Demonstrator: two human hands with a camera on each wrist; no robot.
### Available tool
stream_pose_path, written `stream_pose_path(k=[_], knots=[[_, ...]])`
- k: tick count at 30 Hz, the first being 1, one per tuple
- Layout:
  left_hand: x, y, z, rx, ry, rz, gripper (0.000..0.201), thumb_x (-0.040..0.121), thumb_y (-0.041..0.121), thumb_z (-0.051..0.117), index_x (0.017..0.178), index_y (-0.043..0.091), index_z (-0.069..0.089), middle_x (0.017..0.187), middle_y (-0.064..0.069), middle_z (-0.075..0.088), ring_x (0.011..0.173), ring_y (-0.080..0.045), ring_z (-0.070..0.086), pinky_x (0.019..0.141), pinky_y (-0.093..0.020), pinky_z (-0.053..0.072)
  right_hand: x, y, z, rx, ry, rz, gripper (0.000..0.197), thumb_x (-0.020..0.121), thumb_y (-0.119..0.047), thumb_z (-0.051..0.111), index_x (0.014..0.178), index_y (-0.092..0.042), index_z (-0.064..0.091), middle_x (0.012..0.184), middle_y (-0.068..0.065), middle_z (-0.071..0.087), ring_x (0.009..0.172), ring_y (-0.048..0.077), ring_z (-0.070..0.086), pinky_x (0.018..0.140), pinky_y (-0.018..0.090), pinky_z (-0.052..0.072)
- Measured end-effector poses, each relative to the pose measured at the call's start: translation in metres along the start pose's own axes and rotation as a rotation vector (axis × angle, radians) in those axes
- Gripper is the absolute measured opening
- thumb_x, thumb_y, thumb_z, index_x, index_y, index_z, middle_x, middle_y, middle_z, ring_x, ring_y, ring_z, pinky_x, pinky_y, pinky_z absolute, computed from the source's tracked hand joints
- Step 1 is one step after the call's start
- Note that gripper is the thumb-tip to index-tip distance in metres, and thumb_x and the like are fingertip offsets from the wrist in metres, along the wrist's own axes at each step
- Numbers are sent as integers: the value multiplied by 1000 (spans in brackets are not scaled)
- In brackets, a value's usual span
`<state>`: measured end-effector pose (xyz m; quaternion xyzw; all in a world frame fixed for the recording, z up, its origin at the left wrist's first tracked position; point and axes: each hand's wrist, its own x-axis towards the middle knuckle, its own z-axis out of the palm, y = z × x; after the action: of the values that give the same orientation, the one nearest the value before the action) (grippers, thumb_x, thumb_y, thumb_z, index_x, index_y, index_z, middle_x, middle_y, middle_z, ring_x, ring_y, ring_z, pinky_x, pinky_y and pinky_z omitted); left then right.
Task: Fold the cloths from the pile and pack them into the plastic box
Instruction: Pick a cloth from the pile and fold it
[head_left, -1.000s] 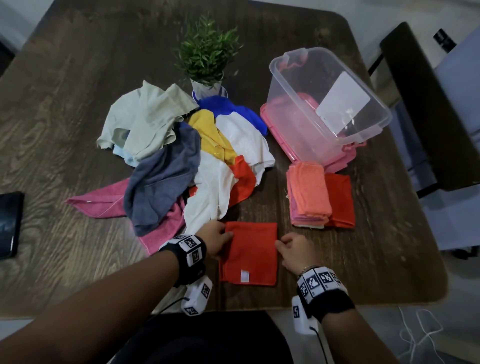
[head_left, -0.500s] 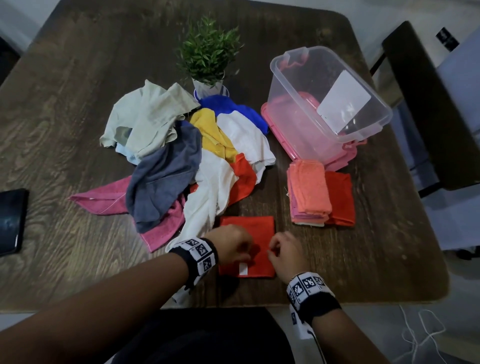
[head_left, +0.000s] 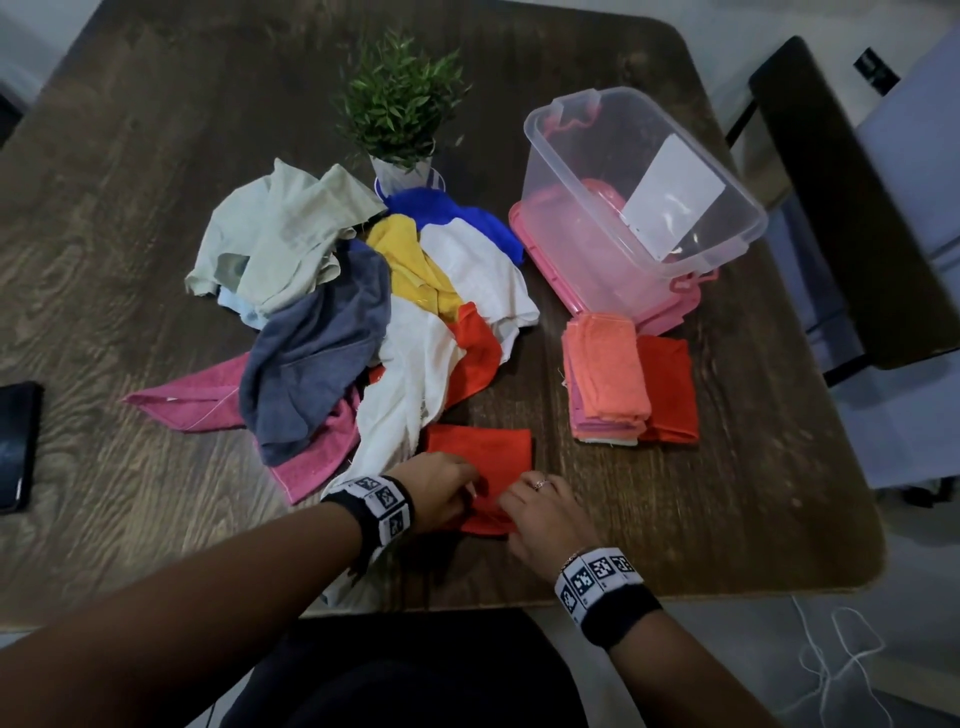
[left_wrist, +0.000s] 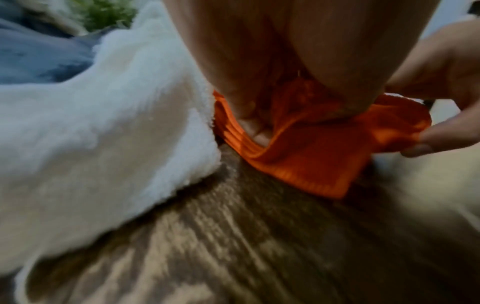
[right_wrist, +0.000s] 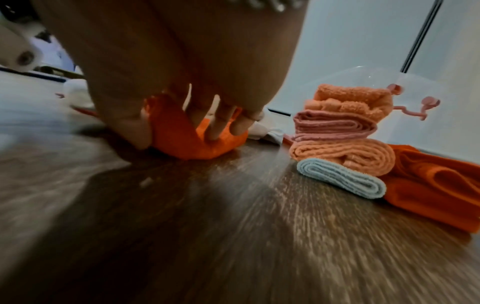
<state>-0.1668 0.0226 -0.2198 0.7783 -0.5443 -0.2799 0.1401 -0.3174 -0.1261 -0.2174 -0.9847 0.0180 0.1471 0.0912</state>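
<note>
A small red-orange cloth (head_left: 485, 457) lies near the table's front edge, its near edge lifted. My left hand (head_left: 441, 488) pinches the near left part of the cloth (left_wrist: 306, 156), and my right hand (head_left: 537, 506) pinches the near right part (right_wrist: 182, 135). The unfolded pile (head_left: 363, 312) of grey, white, yellow, blue and pink cloths spreads behind and to the left. A stack of folded cloths (head_left: 608, 379), peach on top, sits beside a folded red one (head_left: 670, 395). The clear plastic box (head_left: 639, 208) stands tilted on its pink lid (head_left: 535, 249) at the right.
A potted green plant (head_left: 400, 114) stands behind the pile. A dark phone (head_left: 15, 447) lies at the left table edge. A dark chair (head_left: 852, 208) is beyond the right edge. The table's front edge (head_left: 675, 597) runs just behind my wrists.
Both hands closed in from the cloth's sides onto its near edge and lifted it; the flat red cloth now shows shorter, with its near part raised and its white label hidden.
</note>
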Motion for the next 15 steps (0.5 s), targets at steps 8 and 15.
stream_pose_path(k=[8, 15], knots=[[-14, -9, 8, 452, -72, 121, 74, 74, 44, 68, 134, 18, 35, 107, -4, 59, 76, -25, 62, 72, -33, 51, 16, 11, -20, 442, 72, 208, 22, 92, -18, 53, 112, -23, 62, 102, 2, 68, 94, 20, 63, 81, 28, 45], [15, -17, -19, -63, 159, -168, 33, 97, 24, 54, 126, 9, 60, 119, -13, 61, 108, -31, 59, 91, -34, 43, 27, 20, -22, 601, 188, 373, 18, 97, -23, 54, 114, -27, 53, 101, -2, 62, 87, 15, 58, 75, 27, 41]])
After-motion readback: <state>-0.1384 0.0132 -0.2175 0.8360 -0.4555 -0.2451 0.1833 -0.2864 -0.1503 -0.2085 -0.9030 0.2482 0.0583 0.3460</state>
